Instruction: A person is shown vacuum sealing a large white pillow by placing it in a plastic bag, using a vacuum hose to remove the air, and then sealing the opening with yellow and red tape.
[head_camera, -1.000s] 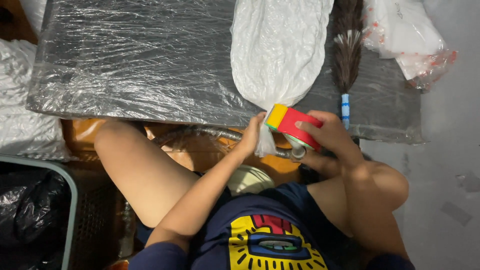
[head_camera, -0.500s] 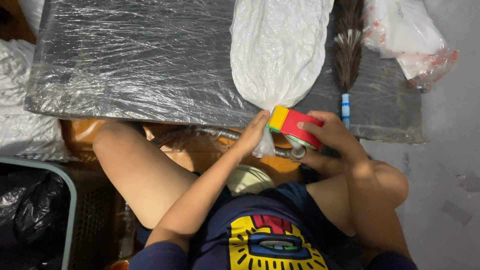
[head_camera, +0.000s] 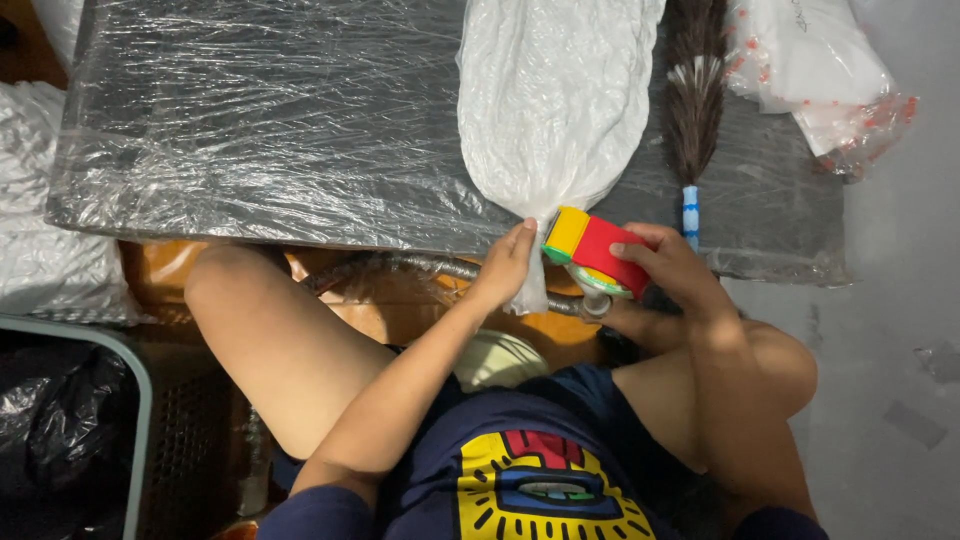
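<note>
Surface (head_camera: 280, 130): dark slab wrapped in clear film, filling the top of the view from 9 to 2 o'clock. Unchanged over the last second.

White bag (head_camera: 555, 100): long filled plastic sack lying on the surface at 12 o'clock, tapering to a gathered neck at the near edge. The body has not moved; only the neck is being worked.

Sacks (head_camera: 45, 230): white bundle at 9 o'clock, off the surface; a second packet (head_camera: 810, 70) with red flecks at 2 o'clock.

Black bag (head_camera: 60, 420): at 8 o'clock, inside a pale frame.

Duster (head_camera: 695, 100): brown feathers, blue-and-white handle, at 1 o'clock, just beside the white bag, apart from both hands.

Right hand (head_camera: 672, 268): closed around the dispenser, thumb on its red side. Compared with a second ago it sits slightly nearer the neck.

Left hand (head_camera: 508, 265): fingers pinched on the neck (head_camera: 530, 285) just below the surface edge, tail hanging beneath. It has crept upward along the neck since the earlier views.

Dispenser (head_camera: 592, 255): red and yellow tape tool at centre, yellow end now touching the neck where earlier it stood a shade off. Judged: the tool has closed onto the gathered plastic, so the neck appears about to be bound, not yet sealed.
</note>
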